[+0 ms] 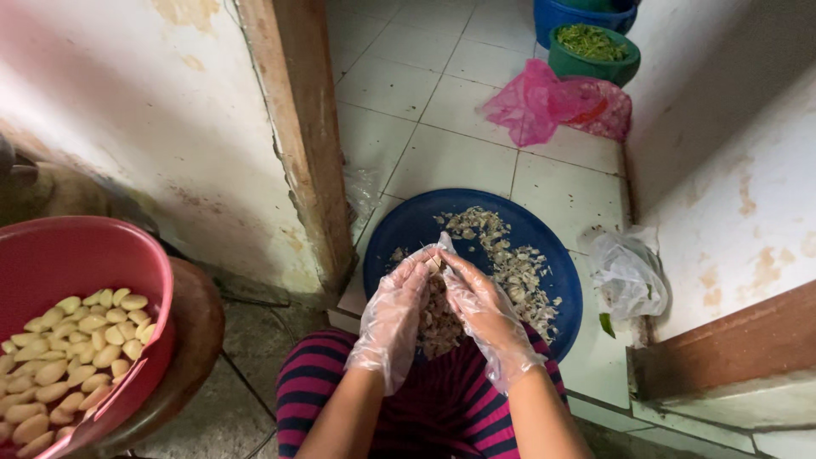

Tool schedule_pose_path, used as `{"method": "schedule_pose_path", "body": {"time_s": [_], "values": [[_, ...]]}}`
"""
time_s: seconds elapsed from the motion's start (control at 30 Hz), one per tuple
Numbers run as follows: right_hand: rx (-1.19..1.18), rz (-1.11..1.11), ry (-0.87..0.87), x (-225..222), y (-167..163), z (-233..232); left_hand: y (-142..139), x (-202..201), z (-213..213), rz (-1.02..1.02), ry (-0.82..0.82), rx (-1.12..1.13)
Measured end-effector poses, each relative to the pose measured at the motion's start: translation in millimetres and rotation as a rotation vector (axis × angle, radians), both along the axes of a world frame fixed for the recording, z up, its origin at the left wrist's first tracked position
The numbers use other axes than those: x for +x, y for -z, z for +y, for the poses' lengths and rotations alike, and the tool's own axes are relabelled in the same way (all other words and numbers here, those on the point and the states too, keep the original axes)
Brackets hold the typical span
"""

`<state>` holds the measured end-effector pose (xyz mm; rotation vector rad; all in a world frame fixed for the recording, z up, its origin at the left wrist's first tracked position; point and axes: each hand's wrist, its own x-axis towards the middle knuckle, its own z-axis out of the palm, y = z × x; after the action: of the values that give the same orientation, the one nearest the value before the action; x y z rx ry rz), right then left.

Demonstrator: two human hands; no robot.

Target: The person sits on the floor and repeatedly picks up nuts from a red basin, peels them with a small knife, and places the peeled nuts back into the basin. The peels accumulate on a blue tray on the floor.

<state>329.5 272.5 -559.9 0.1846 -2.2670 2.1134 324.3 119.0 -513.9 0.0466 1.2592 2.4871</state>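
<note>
Both my hands wear thin clear plastic gloves and meet over a round blue tray (399, 234) on the tiled floor. My left hand (393, 319) and my right hand (486, 313) pinch a small garlic clove (435, 257) together at the fingertips. Papery garlic skins (510, 259) lie scattered across the tray. At the lower left a red plastic bowl (81, 255) holds several peeled garlic cloves (72, 357). My knee in a pink and navy striped cloth (442, 404) lies under my wrists.
A wooden door post (297, 127) stands left of the tray. A crumpled clear plastic bag (627, 272) lies to the right by the wall. Farther back are a pink plastic bag (544, 102), a green bowl of greens (592, 53) and a blue tub (565, 15).
</note>
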Motion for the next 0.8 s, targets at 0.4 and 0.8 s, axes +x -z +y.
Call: {"method": "schedule_pose_path", "body": {"time_s": [0.4, 0.8], "values": [[0.07, -0.082, 0.026, -3, -3, -5, 0, -11, -9, 0.14, -0.025, 0.126], [0.473, 0.308, 0.156, 8, -20, -15, -8, -20, -16, 0.473, -0.017, -0.156]]}}
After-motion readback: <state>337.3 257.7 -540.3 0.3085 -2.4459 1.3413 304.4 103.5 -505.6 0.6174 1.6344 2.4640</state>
